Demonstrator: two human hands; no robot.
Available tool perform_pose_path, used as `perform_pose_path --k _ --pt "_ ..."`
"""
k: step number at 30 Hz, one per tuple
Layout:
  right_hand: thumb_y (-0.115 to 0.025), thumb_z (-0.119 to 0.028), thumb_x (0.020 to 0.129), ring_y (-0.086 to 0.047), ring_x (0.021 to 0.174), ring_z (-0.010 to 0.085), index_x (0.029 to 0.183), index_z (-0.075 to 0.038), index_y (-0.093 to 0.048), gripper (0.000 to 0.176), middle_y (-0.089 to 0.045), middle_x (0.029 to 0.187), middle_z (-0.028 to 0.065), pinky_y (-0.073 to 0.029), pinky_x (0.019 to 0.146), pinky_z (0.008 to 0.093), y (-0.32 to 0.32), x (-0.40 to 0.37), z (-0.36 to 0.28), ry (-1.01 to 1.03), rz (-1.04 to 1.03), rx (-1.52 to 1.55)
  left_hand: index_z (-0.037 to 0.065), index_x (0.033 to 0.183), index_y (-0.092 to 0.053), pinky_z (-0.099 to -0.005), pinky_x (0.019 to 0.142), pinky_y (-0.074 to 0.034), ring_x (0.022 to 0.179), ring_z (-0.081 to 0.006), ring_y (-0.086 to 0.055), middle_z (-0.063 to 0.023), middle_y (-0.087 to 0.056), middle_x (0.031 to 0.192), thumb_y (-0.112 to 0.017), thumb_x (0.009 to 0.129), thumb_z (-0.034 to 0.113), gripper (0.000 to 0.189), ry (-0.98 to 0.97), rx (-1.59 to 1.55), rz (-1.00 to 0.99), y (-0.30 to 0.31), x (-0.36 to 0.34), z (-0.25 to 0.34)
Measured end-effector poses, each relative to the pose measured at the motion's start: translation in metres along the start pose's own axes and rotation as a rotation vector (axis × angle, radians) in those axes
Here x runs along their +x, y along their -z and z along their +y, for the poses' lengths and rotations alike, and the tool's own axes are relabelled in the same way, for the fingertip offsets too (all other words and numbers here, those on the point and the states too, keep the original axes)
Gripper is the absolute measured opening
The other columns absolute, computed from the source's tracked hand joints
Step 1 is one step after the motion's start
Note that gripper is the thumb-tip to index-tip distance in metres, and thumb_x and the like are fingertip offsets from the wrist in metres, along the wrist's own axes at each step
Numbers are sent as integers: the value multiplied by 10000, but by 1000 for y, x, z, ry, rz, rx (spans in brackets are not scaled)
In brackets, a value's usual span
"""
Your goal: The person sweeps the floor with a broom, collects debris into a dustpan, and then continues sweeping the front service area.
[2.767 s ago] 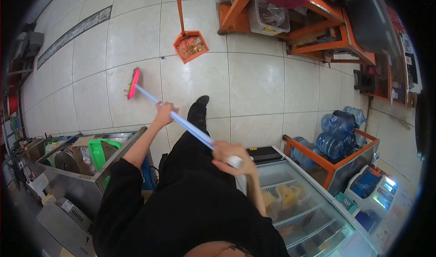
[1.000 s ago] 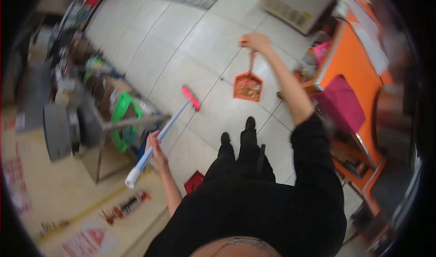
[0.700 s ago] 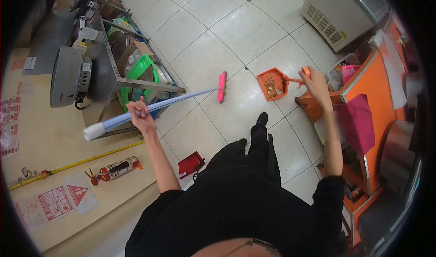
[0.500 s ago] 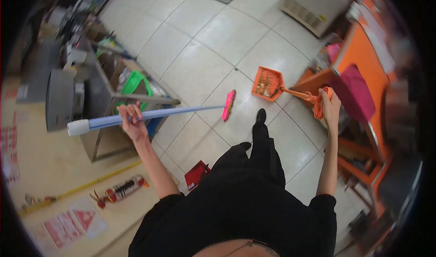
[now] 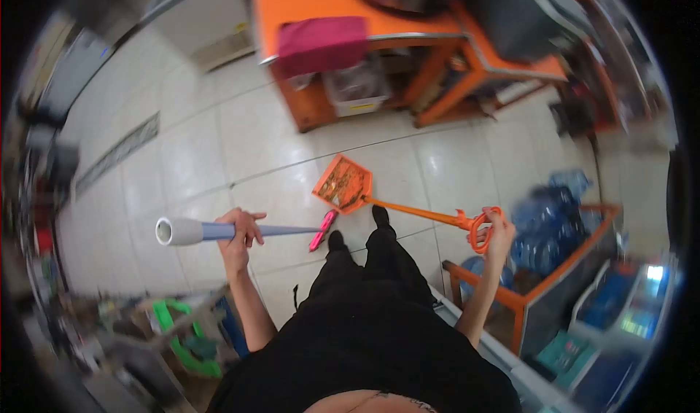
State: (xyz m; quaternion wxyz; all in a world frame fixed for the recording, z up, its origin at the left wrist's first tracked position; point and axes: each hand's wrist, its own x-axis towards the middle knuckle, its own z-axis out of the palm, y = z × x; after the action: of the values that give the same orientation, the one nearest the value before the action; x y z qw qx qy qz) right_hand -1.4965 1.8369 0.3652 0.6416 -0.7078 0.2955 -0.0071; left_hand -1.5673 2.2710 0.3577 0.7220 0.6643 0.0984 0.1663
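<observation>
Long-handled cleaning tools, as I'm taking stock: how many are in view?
2: a pink-headed broom in the left hand and an orange dustpan in the right hand. The blurred edges may hide more.

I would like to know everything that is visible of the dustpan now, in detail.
The dustpan is orange and looks like plastic. Its five-sided pan has a raised rim and holds a scatter of small brownish debris. A long, straight orange handle ends in a loop grip, held by the right hand. The pan faces up, just ahead of the shoes, with the pink broom head close beside it. Whether the pan touches the broom head or the floor, I cannot tell.
</observation>
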Motion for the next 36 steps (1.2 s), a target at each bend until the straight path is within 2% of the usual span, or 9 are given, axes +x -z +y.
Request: perform_pose_path --k 3,7,14,16,21,23,28,32,36 --pt "-600 -198 775 -487 364 151 796 26 -596 225 -537 554 63 -389 339 266 76 -3 34 -51 245 33 64 502 -389 -391 715 -511 343 -105 -361 -15 -344 397 -464 887 195 413 -22 10 -207 -62 8 2" --pt "-598 -182 759 -506 534 95 740 23 -621 207 -563 589 46 -398 501 245 205 5 13 -5 503 -45 77 500 -379 -370 648 -509 338 -100 -335 -12 -336 396 -498 860 192 397 4 -23 -399 -187 6 49" --pt "-619 -166 761 -516 602 100 733 17 -617 185 -572 649 33 -406 581 249 438 126 48 46 692 248 66 531 -395 -258 480 -404 372 -83 -296 0 -334 430 -507 894 205 405 -42 104 -352 -390 -41 80" --pt "-627 -157 764 -521 628 102 754 16 -610 174 -575 715 31 -412 599 252 414 182 57 56 753 358 64 534 -397 -236 460 -367 383 -78 -287 5 -325 432 -494 907 201 410 -84 118 -265 -384 10 51" --pt "-626 -139 769 -540 644 122 778 10 -603 151 -562 724 20 -433 593 263 559 359 68 125 769 377 60 526 -399 -233 448 -358 380 -82 -296 0 -332 431 -509 896 191 407 -183 116 -309 -532 1 82" --pt "-624 -134 772 -564 657 139 802 9 -600 148 -556 738 21 -459 591 275 506 408 49 142 782 340 59 521 -400 -235 444 -358 377 -84 -299 -3 -336 430 -514 891 185 408 -174 71 -330 -502 78 48" --pt "-650 -127 748 -634 680 265 875 -18 -545 197 -548 822 71 -554 559 386 580 542 22 87 796 592 67 488 -385 -251 429 -357 357 -90 -308 -8 -334 414 -524 879 164 426 -178 19 -382 -606 122 19" --pt "-666 -116 721 -640 675 266 885 -18 -511 246 -568 815 96 -558 529 368 621 634 2 -127 836 625 65 473 -376 -249 420 -349 344 -96 -300 -12 -321 395 -553 856 189 440 -104 -5 -456 -689 167 12" --pt "-663 -114 729 -617 611 247 867 -14 -500 236 -588 818 138 -547 503 360 660 717 -15 -21 769 792 64 458 -357 -253 403 -342 329 -110 -292 -16 -315 387 -574 827 213 453 -98 -10 -525 -758 205 14"
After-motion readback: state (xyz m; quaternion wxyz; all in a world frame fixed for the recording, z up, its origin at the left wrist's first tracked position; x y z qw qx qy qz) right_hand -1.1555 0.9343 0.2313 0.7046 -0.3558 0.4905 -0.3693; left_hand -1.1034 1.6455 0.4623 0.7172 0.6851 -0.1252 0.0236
